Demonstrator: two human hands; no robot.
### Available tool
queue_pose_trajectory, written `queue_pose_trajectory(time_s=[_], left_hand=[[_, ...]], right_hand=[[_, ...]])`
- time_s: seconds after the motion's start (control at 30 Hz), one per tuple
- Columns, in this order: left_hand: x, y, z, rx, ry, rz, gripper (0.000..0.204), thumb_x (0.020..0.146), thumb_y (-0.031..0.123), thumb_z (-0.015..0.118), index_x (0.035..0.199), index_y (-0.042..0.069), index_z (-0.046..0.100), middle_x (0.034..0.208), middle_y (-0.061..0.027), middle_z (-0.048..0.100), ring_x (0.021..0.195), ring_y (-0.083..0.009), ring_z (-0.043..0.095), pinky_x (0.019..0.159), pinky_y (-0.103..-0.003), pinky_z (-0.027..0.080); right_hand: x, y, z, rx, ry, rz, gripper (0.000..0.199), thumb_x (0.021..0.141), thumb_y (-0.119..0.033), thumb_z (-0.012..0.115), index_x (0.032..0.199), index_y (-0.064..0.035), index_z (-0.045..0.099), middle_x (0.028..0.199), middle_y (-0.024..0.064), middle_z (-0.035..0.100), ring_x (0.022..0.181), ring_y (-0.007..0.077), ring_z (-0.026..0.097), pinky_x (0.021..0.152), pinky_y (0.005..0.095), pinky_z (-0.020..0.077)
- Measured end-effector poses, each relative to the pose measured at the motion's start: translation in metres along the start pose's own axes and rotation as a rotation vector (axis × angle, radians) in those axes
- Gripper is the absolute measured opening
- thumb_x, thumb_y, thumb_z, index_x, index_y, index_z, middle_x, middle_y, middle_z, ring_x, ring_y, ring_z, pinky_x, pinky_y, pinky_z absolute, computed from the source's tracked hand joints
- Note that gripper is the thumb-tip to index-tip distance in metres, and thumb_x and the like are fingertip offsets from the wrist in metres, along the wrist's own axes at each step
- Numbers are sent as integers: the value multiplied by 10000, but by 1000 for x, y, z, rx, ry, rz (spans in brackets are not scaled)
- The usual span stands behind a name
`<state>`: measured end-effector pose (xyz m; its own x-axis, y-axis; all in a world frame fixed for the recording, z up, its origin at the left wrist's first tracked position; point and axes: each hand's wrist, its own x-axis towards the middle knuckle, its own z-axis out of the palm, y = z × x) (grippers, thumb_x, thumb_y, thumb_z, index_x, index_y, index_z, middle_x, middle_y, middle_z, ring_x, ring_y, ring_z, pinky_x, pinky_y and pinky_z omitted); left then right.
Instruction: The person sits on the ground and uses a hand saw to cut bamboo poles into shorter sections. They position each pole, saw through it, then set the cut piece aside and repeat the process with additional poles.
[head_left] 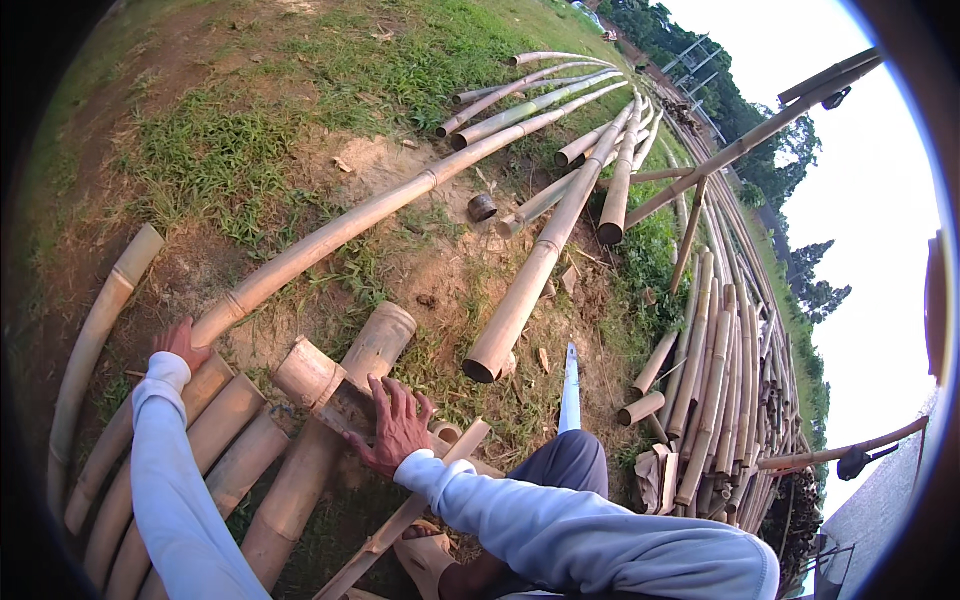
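My left hand [180, 346] is closed around the near end of a long tan bamboo pole [345, 228], which runs away across the ground to the far right. My right hand [398, 428] rests with its fingers spread on a short bamboo piece [309, 372] that has a notch cut into it. This piece lies crosswise over a thick bamboo pole [380, 340]. To the right, a saw blade [570, 390] sticks up beside my knee; its handle is hidden.
Several cut bamboo lengths [225, 415] lie under my left forearm, and a curved-looking one [95, 340] is at far left. A split bamboo strip [410, 510] slants by my foot. Further poles [545, 260] reach from the back, and a large bamboo stack [720, 370] fills the right.
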<state>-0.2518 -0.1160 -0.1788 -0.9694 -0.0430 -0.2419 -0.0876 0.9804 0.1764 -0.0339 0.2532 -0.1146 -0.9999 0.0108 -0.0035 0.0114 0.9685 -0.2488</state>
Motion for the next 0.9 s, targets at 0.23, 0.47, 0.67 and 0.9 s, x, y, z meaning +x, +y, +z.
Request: queue_pose_trajectory(time_s=[0.23, 0.47, 0.67, 0.9], left_hand=[[-86, 64, -100, 172, 60, 108, 762, 655, 286, 850, 1297, 19, 537, 1213, -243, 673, 1112, -408, 664, 1004, -519, 497], [-203, 144, -135, 148, 44, 157, 559, 776, 300, 754, 1217, 13, 564, 1058, -242, 727, 1043, -420, 690, 930, -526, 518], [-296, 168, -90, 189, -6, 189, 617, 771, 317, 749, 1250, 14, 506, 997, -218, 724, 940, -421, 700, 875, -503, 540], [-381, 78, -95, 196, 87, 214, 687, 698, 237, 818, 1266, 18, 500, 1100, -218, 681, 990, -413, 672, 859, -510, 533]], right_hand=[[-3, 3, 0, 120, -6, -18, 1068, 796, -518, 781, 1609, -122, 213, 1499, 158, 393, 1431, 340, 359, 1189, 591, 166], [-5, 15, 5, 313, 142, -71, 839, 805, -460, 735, 1487, -108, 397, 1423, 173, 451, 1358, 365, 412, 1159, 544, 212], [-68, 42, -50, 481, 222, -477, 457, 854, -252, 724, 1254, -87, 579, 1214, 157, 576, 1168, 369, 540, 1045, 504, 348], [-108, 69, -77, 387, 51, -720, 444, 850, -232, 749, 1243, -88, 601, 1223, 136, 604, 1125, 349, 569, 994, 476, 434]])
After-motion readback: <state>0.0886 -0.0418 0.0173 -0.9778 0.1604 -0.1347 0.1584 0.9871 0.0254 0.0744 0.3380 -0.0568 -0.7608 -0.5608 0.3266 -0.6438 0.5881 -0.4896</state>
